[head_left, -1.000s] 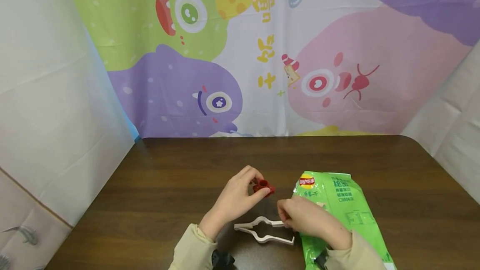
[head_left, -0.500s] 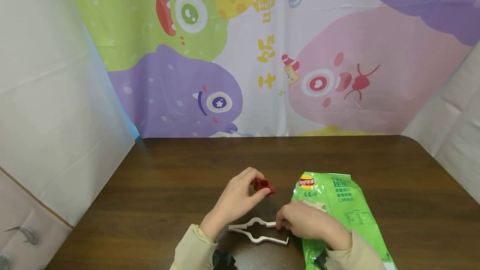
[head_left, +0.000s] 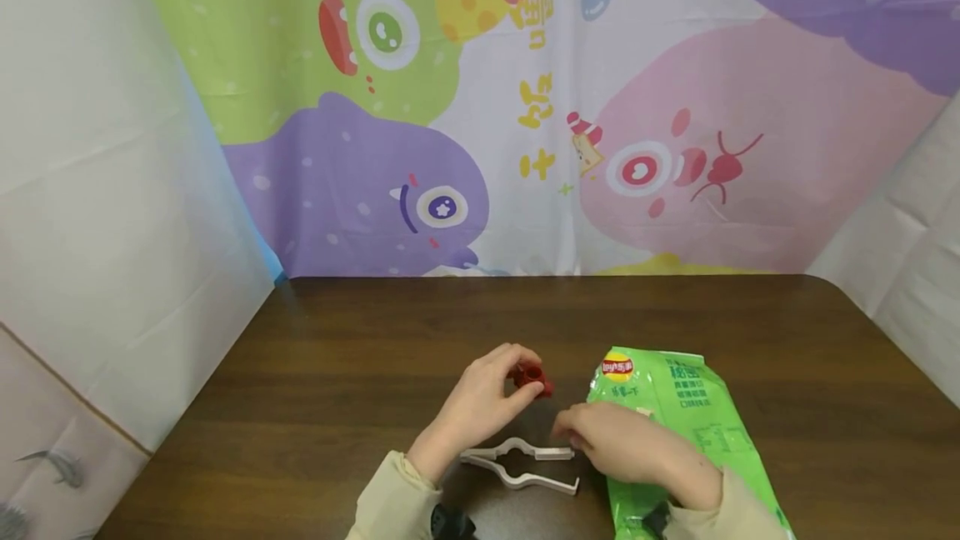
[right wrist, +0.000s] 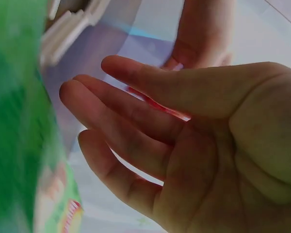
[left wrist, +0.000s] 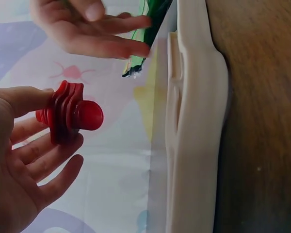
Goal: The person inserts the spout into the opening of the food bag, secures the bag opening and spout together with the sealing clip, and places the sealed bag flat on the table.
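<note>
My left hand (head_left: 480,402) pinches a red plastic spout (left wrist: 70,112) between thumb and fingers, above the table. The spout has ridged flanges and a hollow round end, plain in the left wrist view. A white bag clip (head_left: 517,482) lies spread on the table below the hands, its two long arms bulging outward at mid-length. My right hand (head_left: 626,444) hovers by the clip's right end, holding nothing; the right wrist view shows its fingers loosely bent and apart. Beneath that hand lies a green chip bag (head_left: 720,415), partly covered by the hand and sleeve.
The brown wooden table (head_left: 360,357) runs back to a cartoon-printed curtain (head_left: 525,215). White cloth (head_left: 112,190) hangs at the left, with more at the right. A black wrist camera (head_left: 452,522) sits at the left sleeve.
The right hand shifted the white clip slightly left, then let go of its end. The left hand stays nearly in place with the red spout. The head view has shifted slightly.
</note>
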`<state>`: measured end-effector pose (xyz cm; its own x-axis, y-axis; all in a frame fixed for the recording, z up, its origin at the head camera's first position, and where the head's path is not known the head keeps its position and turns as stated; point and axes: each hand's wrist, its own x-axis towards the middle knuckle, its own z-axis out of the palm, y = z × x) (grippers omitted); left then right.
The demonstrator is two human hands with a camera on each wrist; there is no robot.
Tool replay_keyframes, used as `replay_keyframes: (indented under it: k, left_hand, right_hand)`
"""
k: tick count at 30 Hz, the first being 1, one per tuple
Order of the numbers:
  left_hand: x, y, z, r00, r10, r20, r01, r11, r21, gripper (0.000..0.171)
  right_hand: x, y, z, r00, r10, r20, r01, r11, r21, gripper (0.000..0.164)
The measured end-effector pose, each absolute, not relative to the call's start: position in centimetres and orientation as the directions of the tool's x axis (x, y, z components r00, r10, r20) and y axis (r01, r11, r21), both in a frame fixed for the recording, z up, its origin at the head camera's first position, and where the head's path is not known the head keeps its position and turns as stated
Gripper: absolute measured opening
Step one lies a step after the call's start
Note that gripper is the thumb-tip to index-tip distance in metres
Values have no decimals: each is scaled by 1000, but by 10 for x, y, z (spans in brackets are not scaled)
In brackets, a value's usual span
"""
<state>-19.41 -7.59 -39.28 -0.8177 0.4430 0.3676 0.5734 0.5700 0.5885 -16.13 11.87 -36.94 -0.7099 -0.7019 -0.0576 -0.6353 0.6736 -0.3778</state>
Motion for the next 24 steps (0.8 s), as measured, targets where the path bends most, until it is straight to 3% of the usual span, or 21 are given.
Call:
replay_keyframes:
  k: [8, 18, 24]
  left_hand:
    - [-196, -72, -393, -824, 436, 361, 566, 609, 557, 22]
    - [-202, -66, -389, -858, 387, 336, 512, 612, 603, 15]
    - [-206, -61, -390, -886, 361, 292, 461, 612, 643, 15]
  right_hand:
    - [-167, 143, -351, -745, -667, -21, -630, 713, -306, 13]
    - [-183, 167, -342, -789, -614, 17, -612, 782, -118, 19]
    - [-198, 175, -345, -789, -613, 33, -614, 786, -71, 15]
